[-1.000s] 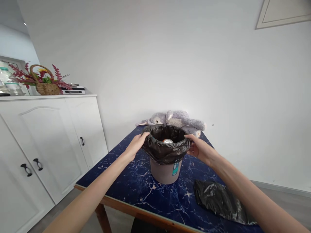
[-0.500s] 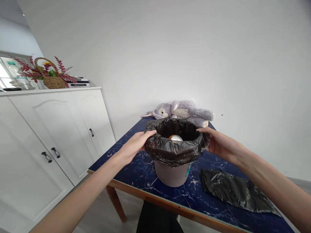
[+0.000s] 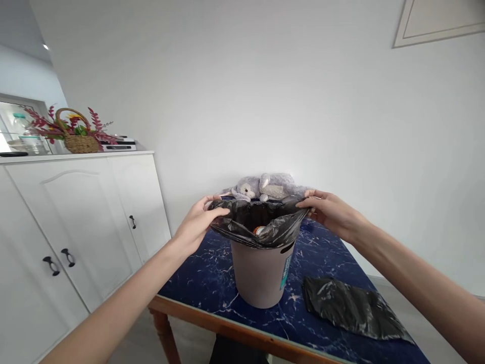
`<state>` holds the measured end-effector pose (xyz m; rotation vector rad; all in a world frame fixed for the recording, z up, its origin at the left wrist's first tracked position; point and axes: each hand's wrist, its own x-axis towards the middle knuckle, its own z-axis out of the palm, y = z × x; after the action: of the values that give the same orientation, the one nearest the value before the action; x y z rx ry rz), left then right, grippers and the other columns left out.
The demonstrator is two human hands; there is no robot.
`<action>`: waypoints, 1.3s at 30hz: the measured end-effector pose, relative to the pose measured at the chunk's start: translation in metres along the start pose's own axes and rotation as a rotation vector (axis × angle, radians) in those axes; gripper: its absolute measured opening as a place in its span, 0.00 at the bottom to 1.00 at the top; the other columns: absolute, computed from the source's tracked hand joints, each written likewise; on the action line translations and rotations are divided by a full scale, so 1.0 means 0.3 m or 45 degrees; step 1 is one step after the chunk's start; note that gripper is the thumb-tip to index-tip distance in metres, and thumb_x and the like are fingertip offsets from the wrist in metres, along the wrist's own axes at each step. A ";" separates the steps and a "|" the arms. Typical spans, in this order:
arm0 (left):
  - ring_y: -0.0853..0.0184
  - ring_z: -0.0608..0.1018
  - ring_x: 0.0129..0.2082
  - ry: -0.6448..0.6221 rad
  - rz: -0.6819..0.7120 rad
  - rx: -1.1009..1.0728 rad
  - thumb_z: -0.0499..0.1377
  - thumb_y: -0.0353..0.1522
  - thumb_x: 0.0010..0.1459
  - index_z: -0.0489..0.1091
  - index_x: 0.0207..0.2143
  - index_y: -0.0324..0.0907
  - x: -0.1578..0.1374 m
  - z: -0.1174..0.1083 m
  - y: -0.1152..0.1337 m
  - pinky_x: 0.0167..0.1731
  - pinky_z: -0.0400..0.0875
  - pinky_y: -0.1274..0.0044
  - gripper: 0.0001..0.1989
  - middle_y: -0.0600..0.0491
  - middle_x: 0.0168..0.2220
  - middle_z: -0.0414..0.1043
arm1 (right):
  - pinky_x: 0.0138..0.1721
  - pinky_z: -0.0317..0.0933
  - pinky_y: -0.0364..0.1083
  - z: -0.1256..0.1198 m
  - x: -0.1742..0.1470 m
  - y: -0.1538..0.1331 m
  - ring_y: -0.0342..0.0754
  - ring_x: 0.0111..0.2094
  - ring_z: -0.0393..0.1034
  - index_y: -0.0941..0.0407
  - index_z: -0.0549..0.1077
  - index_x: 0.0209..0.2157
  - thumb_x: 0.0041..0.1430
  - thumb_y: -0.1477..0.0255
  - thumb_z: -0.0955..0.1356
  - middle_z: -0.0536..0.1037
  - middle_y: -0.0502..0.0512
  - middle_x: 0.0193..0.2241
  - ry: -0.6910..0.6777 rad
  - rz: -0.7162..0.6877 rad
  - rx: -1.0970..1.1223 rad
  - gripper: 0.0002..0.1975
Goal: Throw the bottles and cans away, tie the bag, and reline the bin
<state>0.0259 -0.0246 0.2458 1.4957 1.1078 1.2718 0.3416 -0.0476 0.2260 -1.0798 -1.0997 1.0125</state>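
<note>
A grey-beige trash can [image 3: 257, 278] stands upright on the blue table, lined with a black garbage bag [image 3: 246, 236]. The bag's edge is pulled up and outward above the rim. My left hand [image 3: 202, 217] pinches that edge on the left, thumb on the inner side. On the right, my right hand [image 3: 328, 210] grips the edge between thumb and fingers and stretches it outward. Inside the bag lies a can [image 3: 259, 230] with an orange side, mostly hidden by the plastic. A dark handle slot and a teal label show on the trash can's right side.
A folded black garbage bag [image 3: 356, 308] lies at the right of the marble-patterned table [image 3: 204, 273]. Behind the trash can, a grey plush toy [image 3: 265, 186] rests against the wall. A white cabinet [image 3: 87, 217] on the left carries a flower basket [image 3: 81, 141].
Both hands have lifted the bag's folded edge up off the trash can's outside, so more of its wall and the handle slot show. The camera view has tilted upward slightly.
</note>
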 end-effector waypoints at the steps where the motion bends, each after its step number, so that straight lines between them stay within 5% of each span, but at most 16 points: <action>1: 0.63 0.80 0.37 0.018 0.036 -0.062 0.72 0.35 0.44 0.70 0.49 0.43 0.005 0.011 0.008 0.33 0.71 0.76 0.28 0.50 0.43 0.78 | 0.26 0.64 0.41 -0.001 0.002 -0.006 0.41 0.26 0.64 0.53 0.70 0.29 0.43 0.77 0.80 0.72 0.48 0.27 0.002 0.006 0.024 0.17; 7: 0.67 0.78 0.32 0.196 0.312 -0.226 0.70 0.33 0.45 0.63 0.52 0.45 -0.009 0.016 0.045 0.31 0.72 0.78 0.32 0.55 0.37 0.74 | 0.22 0.60 0.41 -0.018 -0.018 -0.028 0.40 0.22 0.54 0.52 0.70 0.30 0.43 0.81 0.78 0.62 0.44 0.23 0.035 0.000 0.253 0.17; 12: 0.69 0.78 0.27 0.198 0.524 0.043 0.70 0.36 0.53 0.58 0.59 0.54 -0.189 -0.066 0.034 0.24 0.73 0.80 0.34 0.55 0.40 0.72 | 0.22 0.59 0.41 -0.087 -0.152 0.015 0.40 0.22 0.54 0.51 0.72 0.35 0.47 0.74 0.81 0.62 0.44 0.24 0.017 -0.009 0.250 0.18; 16: 0.67 0.81 0.27 0.162 0.480 0.276 0.70 0.37 0.55 0.54 0.60 0.60 -0.312 -0.157 -0.027 0.25 0.77 0.77 0.37 0.57 0.41 0.72 | 0.22 0.62 0.41 -0.140 -0.257 0.065 0.41 0.23 0.56 0.51 0.75 0.37 0.47 0.67 0.83 0.62 0.45 0.24 0.019 0.127 0.191 0.19; 19: 0.59 0.85 0.41 0.183 0.364 0.358 0.71 0.39 0.55 0.55 0.60 0.58 -0.299 -0.215 -0.065 0.34 0.82 0.72 0.36 0.50 0.52 0.74 | 0.33 0.75 0.44 -0.148 -0.253 0.075 0.50 0.35 0.73 0.49 0.76 0.43 0.52 0.57 0.81 0.76 0.54 0.36 0.083 0.198 0.091 0.21; 21: 0.55 0.84 0.49 0.191 0.286 0.387 0.70 0.42 0.56 0.56 0.60 0.56 -0.249 -0.236 -0.073 0.36 0.81 0.72 0.34 0.46 0.58 0.72 | 0.42 0.79 0.50 -0.137 -0.211 0.070 0.57 0.48 0.77 0.47 0.74 0.52 0.52 0.52 0.80 0.77 0.60 0.53 0.121 0.254 0.026 0.30; 23: 0.53 0.82 0.53 0.132 0.180 0.449 0.68 0.47 0.58 0.59 0.60 0.55 -0.185 -0.237 -0.065 0.39 0.80 0.72 0.33 0.44 0.62 0.71 | 0.42 0.80 0.54 -0.119 -0.152 0.064 0.60 0.49 0.77 0.45 0.70 0.59 0.50 0.51 0.81 0.75 0.63 0.58 0.081 0.329 -0.031 0.38; 27: 0.51 0.83 0.48 -0.088 0.017 0.669 0.68 0.54 0.54 0.62 0.61 0.50 -0.080 -0.185 -0.028 0.38 0.77 0.70 0.38 0.44 0.54 0.78 | 0.28 0.74 0.46 -0.088 -0.043 0.044 0.51 0.34 0.77 0.51 0.78 0.48 0.48 0.58 0.83 0.83 0.60 0.41 -0.243 0.439 -0.200 0.28; 30: 0.50 0.83 0.40 -0.101 0.136 0.822 0.67 0.53 0.54 0.67 0.58 0.47 -0.033 -0.134 -0.005 0.35 0.74 0.69 0.34 0.47 0.40 0.80 | 0.19 0.60 0.40 -0.081 -0.002 0.020 0.44 0.24 0.67 0.55 0.79 0.30 0.47 0.58 0.83 0.80 0.55 0.26 -0.390 0.370 -0.499 0.19; 35: 0.56 0.83 0.39 0.038 0.474 0.700 0.64 0.42 0.58 0.69 0.53 0.47 -0.005 -0.095 0.035 0.36 0.72 0.73 0.22 0.49 0.40 0.81 | 0.20 0.48 0.43 -0.096 0.005 -0.024 0.41 0.18 0.56 0.53 0.69 0.15 0.49 0.51 0.80 0.66 0.48 0.13 -0.161 -0.122 -1.012 0.27; 39: 0.67 0.76 0.22 0.107 0.527 0.483 0.64 0.41 0.59 0.68 0.52 0.47 -0.026 -0.101 0.065 0.22 0.64 0.78 0.20 0.54 0.32 0.77 | 0.23 0.49 0.44 -0.140 -0.023 -0.044 0.43 0.19 0.57 0.52 0.70 0.19 0.54 0.43 0.75 0.69 0.49 0.14 0.031 -0.278 -1.048 0.29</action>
<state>-0.0028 -0.0348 0.2664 2.0522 1.1797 1.4669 0.3829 -0.0628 0.2330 -1.5596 -1.6312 0.3494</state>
